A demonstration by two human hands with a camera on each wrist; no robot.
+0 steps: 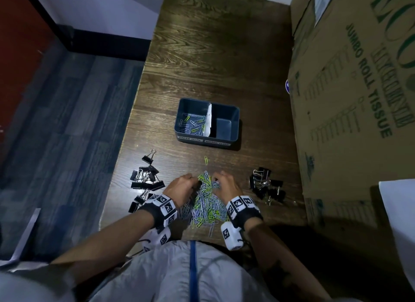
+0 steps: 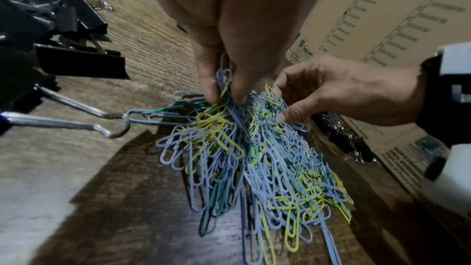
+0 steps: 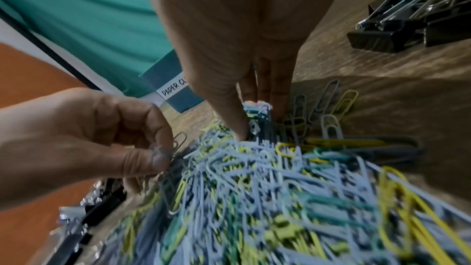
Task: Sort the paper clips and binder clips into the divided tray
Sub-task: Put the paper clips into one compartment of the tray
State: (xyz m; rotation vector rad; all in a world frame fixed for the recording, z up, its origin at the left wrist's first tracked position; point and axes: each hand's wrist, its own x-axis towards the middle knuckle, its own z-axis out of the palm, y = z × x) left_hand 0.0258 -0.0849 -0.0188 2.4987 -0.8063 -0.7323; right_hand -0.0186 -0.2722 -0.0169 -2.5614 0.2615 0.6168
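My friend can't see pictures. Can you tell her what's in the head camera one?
Two hands, left hand and right hand, gather a pile of coloured paper clips on a dark wooden table. Black binder clips lie in heaps on both sides, and beyond sits a divided tray with paper clips in its left half only.

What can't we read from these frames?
- Right label on the divided tray: head view, too small and dim to read.
- Tray label: right wrist view, right hand covers it after "PAPER CL".
- Number of clips pinched by the left hand: fingers hide them.
- Near part of the paper clip pile: right wrist view, blurred.
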